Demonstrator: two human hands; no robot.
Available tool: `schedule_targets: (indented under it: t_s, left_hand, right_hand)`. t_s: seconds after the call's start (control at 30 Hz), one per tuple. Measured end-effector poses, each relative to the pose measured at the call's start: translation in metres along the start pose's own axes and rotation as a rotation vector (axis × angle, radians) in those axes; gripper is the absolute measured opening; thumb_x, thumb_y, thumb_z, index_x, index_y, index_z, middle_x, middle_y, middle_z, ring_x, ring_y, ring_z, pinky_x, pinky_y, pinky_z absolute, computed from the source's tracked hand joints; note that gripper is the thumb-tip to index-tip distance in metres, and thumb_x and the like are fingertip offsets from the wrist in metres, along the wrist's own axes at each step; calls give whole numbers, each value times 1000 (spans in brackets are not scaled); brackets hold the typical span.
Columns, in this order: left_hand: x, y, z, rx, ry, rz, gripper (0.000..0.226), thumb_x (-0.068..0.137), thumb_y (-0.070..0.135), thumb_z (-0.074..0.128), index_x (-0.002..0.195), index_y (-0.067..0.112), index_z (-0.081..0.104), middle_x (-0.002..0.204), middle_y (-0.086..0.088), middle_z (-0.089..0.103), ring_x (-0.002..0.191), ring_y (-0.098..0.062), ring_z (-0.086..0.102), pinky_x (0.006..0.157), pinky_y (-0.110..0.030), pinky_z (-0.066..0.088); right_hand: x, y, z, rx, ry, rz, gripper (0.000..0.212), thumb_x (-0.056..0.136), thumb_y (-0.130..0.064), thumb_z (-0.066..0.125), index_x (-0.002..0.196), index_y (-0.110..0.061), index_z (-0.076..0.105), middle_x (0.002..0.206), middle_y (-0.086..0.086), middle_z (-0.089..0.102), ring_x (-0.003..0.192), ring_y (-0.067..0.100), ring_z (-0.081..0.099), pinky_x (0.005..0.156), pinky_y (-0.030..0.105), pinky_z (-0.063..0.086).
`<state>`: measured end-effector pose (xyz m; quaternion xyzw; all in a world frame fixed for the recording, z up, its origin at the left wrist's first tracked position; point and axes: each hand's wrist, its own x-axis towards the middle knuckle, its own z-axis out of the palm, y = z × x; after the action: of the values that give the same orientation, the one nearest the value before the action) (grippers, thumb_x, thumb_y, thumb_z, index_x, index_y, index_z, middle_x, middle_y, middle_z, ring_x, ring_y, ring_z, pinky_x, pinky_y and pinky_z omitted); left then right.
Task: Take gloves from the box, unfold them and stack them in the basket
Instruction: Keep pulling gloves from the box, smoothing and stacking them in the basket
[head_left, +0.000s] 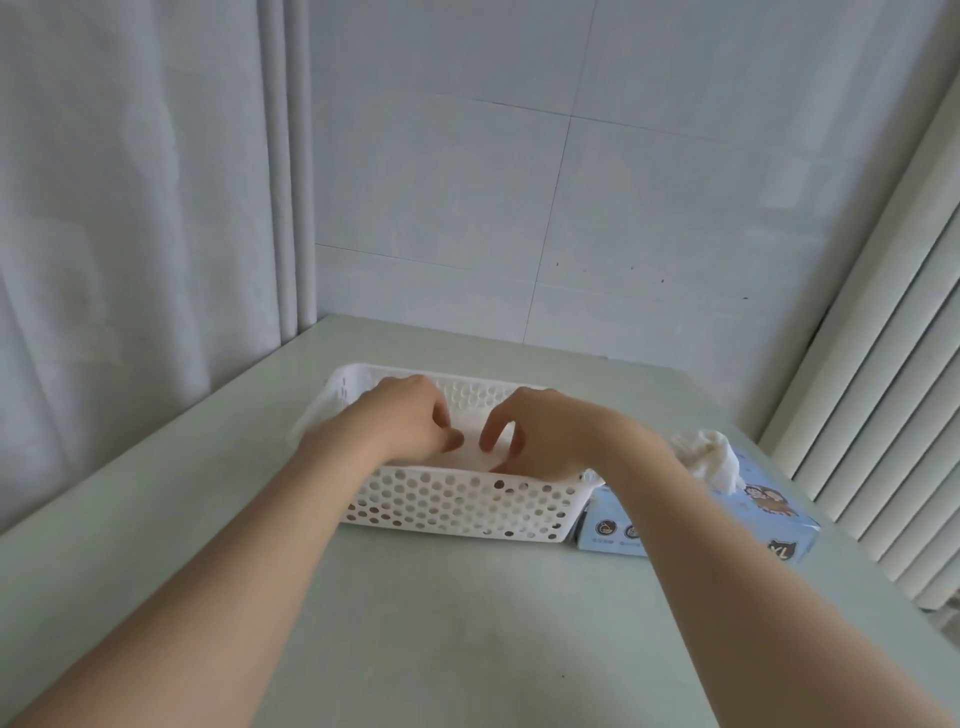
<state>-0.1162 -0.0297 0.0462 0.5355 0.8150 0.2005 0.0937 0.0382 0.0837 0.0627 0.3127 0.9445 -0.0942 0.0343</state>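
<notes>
A white perforated basket stands on the pale table. A pale, thin glove lies flat inside it. Both my hands reach into the basket from the near side. My left hand has its fingers curled, with thumb and fingertips pinched together at the glove. My right hand arches over the glove with bent, spread fingers, their tips touching it. Right of the basket lies a light blue glove box with a crumpled white glove sticking out of its top; my right forearm hides part of the box.
The table meets a tiled wall at the back. A curtain hangs along its left edge, and vertical blinds stand close to the right, behind the box. Bare tabletop lies in front of the basket.
</notes>
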Motion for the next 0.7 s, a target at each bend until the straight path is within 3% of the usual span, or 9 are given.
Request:
schedule_targets:
  t_s: [0.1, 0.17, 0.23, 0.27, 0.37, 0.4, 0.47, 0.53, 0.7]
  left_hand:
    - [0, -1, 0, 21, -78, -46, 28, 96, 43, 70, 114, 23, 77, 120, 2, 69, 100, -17, 66, 69, -25, 47]
    - [2, -3, 1, 14, -126, -61, 29, 99, 44, 66, 117, 25, 77, 123, 2, 69, 107, -17, 65, 81, -27, 47]
    - [5, -4, 2, -2, -161, -64, 29, 102, 42, 59, 117, 23, 77, 120, 1, 72, 107, -18, 66, 86, -30, 48]
    - [7, -6, 3, -4, -161, -57, 29, 103, 40, 57, 113, 22, 77, 113, 1, 73, 100, -18, 66, 82, -29, 48]
    - [9, -8, 5, 16, -73, -23, 29, 101, 26, 53, 81, 13, 69, 77, 0, 64, 63, -18, 52, 58, -29, 39]
    - [9, -9, 6, 30, -8, -5, 30, 99, 20, 52, 73, 13, 63, 71, -2, 60, 59, -20, 49, 55, -29, 39]
    - [9, -8, 7, 70, 160, 54, 27, 97, 16, 52, 78, 16, 72, 80, -1, 69, 71, -24, 63, 64, -36, 55]
    - [7, -2, 8, 46, 321, 115, 26, 99, 22, 53, 93, 27, 78, 92, 4, 73, 88, -25, 68, 75, -41, 58]
    - [-14, 37, 23, -39, 589, 359, 19, 103, 27, 54, 113, 27, 70, 96, 10, 74, 82, -18, 67, 68, -34, 52]
  right_hand:
    - [6, 1, 5, -5, -25, 28, 24, 93, -34, 77, 116, -42, 73, 103, -7, 69, 94, 17, 70, 89, 39, 62]
    - [6, 1, 7, 14, -44, 43, 24, 96, -26, 72, 115, -40, 74, 103, -9, 65, 93, 17, 69, 86, 35, 61]
    - [6, 2, 10, 46, -57, 57, 30, 98, -17, 66, 116, -38, 75, 106, -8, 63, 95, 18, 68, 88, 34, 59]
    - [6, 1, 11, 56, -58, 60, 31, 98, -15, 64, 116, -38, 76, 108, -8, 62, 96, 18, 67, 87, 34, 58]
    - [5, 0, 8, 49, -61, 59, 21, 98, -27, 67, 113, -39, 76, 102, -10, 63, 81, 14, 65, 71, 29, 52]
    - [2, -1, 4, 56, -57, 60, 17, 97, -35, 69, 112, -38, 77, 95, -11, 66, 74, 14, 66, 67, 29, 52]
    - [-7, -1, -4, 86, -19, 45, 16, 97, -40, 70, 110, -36, 78, 86, -10, 73, 70, 15, 70, 70, 32, 59]
    - [-15, -2, -7, 122, 93, 2, 16, 100, -32, 67, 111, -29, 78, 87, -8, 76, 70, 14, 70, 80, 36, 63]
    - [-31, 9, 3, 255, 599, -25, 28, 95, -10, 54, 103, -24, 77, 66, -10, 64, 63, 17, 65, 74, 40, 62]
